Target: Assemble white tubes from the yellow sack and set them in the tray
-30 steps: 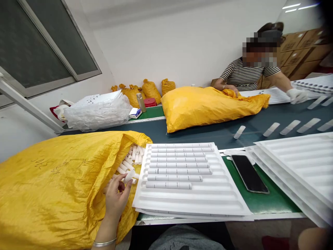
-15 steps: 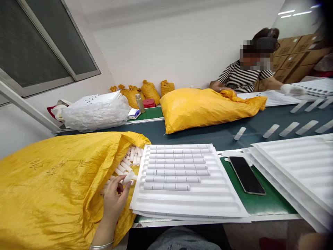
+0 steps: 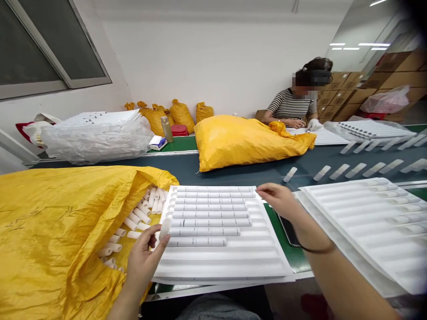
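My left hand (image 3: 148, 249) is closed in a pinch on a short white tube (image 3: 165, 227), at the left edge of a white ribbed tray (image 3: 230, 266). Several rows of printed white tubes (image 3: 208, 222) lie end to end in the tray's grooves; its nearer grooves are bare. My right hand (image 3: 275, 198) reaches to the tray's far right corner, fingertips pressed together by the end of the farthest row. What those fingers hold, if anything, is hidden. Left of the tray, an open yellow sack (image 3: 83, 213) shows loose short white tubes (image 3: 142, 214).
A phone (image 3: 288, 229) lies partly under my right forearm. Stacked white trays (image 3: 353, 222) stand on the right. Across the dark belt (image 3: 260, 173), translucent-ended tubes stand or lean near a full yellow sack (image 3: 240, 144). Opposite, a person (image 3: 295, 106) in a striped shirt handles trays.
My right hand has come in from the lower right to the tray's far corner. The left hand has brought its tube to the tray's edge. The view has turned slightly right.
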### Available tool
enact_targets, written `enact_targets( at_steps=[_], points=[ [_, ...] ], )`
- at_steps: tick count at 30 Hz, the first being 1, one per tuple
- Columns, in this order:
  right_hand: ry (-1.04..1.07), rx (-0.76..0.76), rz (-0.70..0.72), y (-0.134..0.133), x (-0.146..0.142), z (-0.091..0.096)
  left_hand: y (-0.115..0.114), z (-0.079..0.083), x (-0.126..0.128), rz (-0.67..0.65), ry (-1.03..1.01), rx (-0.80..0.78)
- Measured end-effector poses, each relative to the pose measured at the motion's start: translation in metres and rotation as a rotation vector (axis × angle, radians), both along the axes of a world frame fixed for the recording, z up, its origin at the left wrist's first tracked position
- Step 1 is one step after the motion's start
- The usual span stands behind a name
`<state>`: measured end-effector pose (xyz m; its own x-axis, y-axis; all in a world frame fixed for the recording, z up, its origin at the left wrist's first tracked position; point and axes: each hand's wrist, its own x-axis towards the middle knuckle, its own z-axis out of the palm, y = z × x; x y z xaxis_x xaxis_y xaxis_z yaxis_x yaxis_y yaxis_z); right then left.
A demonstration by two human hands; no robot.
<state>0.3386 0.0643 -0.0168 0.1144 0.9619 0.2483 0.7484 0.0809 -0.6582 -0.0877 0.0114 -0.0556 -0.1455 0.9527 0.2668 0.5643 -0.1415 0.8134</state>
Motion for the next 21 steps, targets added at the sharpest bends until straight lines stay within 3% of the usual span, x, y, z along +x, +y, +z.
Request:
enact_targets(
  at_steps=[4,7,11,14,16,18,21],
  points=[
    [-0.292,-0.288,0.01,0.038,-0.003,-0.024,0.002,0.0,0.028,-0.124,-0.133,-0.008],
    [-0.44,-0.385,0.047,0.055,-0.006,-0.032,0.004,0.005,0.039,-0.2,-0.179,0.016],
    [-0.551,-0.337,0.052,0.053,-0.004,-0.018,0.004,0.011,0.043,-0.207,-0.157,0.028],
    [-0.565,-0.234,0.011,0.029,-0.015,0.001,0.004,0.014,0.049,-0.235,-0.325,-0.006],
    [-0.4,-0.138,0.097,0.002,-0.035,0.01,0.005,0.017,0.058,-0.256,-0.571,-0.072],
    [-0.08,-0.059,0.281,-0.026,-0.063,0.013,0.006,0.022,0.071,-0.259,-0.808,-0.157],
    [0.321,-0.05,0.464,-0.057,-0.106,0.008,0.008,0.031,0.087,-0.274,-0.977,-0.263]
  ],
)
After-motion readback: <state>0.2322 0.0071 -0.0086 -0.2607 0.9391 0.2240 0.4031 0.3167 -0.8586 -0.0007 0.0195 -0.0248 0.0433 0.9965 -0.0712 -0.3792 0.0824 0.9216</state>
